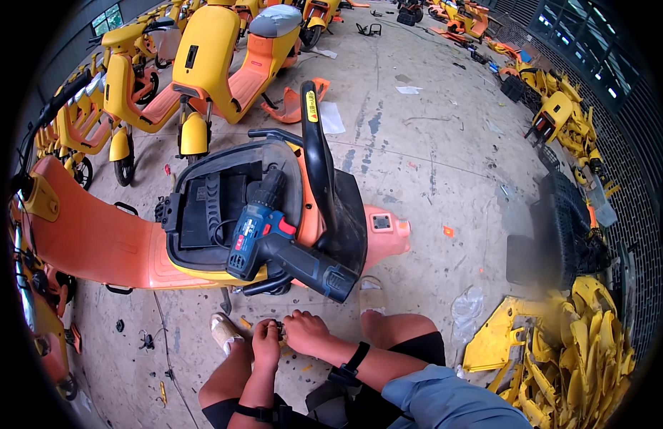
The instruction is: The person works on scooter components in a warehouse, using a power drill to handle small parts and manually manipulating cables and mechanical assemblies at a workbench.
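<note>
My left hand (266, 344) and my right hand (307, 333) are close together in front of me, just below the near side of an orange and yellow scooter (95, 236). The fingers of both are curled around a small dark piece (279, 326) that is too covered to name. A blue and black cordless drill (254, 239) lies across the scooter's black seat compartment (195, 250), its battery end toward me. Behind the drill, a black curved grab bar (318, 157) rises from the scooter's rear.
Yellow and orange scooters (203, 57) stand in rows at the far left. Yellow plastic panels (575, 350) are heaped at the near right, with black crates (560, 229) beyond them. A white paper sheet (331, 118), a clear plastic bag (467, 306) and small scraps lie on the concrete floor.
</note>
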A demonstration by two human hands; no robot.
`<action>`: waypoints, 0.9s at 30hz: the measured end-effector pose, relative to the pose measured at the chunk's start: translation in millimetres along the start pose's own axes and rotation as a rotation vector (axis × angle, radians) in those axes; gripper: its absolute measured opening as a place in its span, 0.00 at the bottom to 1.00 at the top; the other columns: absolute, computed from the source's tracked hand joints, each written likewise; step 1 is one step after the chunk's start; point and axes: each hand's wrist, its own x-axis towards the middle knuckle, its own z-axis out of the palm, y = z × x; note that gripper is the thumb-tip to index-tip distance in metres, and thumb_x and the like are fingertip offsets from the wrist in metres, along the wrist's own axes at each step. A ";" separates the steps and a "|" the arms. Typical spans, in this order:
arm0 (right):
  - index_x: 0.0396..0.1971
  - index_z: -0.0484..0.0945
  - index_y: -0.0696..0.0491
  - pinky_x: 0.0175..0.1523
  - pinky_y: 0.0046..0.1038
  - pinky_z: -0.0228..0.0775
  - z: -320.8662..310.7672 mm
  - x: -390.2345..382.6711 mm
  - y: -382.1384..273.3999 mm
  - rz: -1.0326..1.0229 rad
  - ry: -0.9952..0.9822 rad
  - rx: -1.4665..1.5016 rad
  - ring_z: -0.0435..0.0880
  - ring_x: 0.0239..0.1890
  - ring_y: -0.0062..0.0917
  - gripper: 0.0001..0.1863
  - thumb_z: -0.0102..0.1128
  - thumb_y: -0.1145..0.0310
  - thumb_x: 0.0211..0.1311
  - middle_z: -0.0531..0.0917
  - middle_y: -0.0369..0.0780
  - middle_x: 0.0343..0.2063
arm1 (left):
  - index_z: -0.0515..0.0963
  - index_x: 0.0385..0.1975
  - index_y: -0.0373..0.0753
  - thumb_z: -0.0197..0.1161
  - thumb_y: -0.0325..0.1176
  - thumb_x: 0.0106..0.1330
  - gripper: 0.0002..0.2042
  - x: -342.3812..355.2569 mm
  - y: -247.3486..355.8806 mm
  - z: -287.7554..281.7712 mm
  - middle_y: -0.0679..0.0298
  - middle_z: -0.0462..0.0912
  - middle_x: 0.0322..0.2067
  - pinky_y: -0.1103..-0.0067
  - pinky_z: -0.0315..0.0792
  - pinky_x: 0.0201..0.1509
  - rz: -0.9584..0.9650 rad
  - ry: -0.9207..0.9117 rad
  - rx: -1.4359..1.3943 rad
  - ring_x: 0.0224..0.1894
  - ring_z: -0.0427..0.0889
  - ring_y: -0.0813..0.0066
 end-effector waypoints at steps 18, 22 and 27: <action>0.33 0.84 0.55 0.61 0.68 0.54 -11.7 -6.9 -3.0 -0.015 0.142 -0.051 0.55 0.70 0.47 0.09 0.62 0.70 0.52 0.69 0.49 0.61 | 0.75 0.47 0.34 0.53 0.35 0.76 0.11 -5.4 3.0 2.9 0.63 0.81 0.35 0.80 0.75 0.38 -0.026 -0.029 -0.026 0.33 0.78 0.78; 0.34 0.84 0.56 0.61 0.77 0.45 -15.8 -7.0 -5.3 0.007 0.119 -0.001 0.47 0.74 0.52 0.10 0.61 0.71 0.52 0.62 0.51 0.67 | 0.75 0.48 0.34 0.52 0.36 0.77 0.12 -6.7 6.8 3.5 0.63 0.81 0.35 0.80 0.74 0.38 -0.029 -0.036 -0.030 0.33 0.78 0.79; 0.35 0.83 0.56 0.60 0.78 0.43 -17.1 -8.2 -9.9 0.019 0.132 0.036 0.43 0.75 0.52 0.10 0.62 0.71 0.52 0.60 0.51 0.68 | 0.75 0.48 0.34 0.52 0.36 0.77 0.12 -1.6 -3.5 -2.2 0.63 0.80 0.35 0.80 0.74 0.37 -0.029 -0.032 -0.051 0.33 0.78 0.78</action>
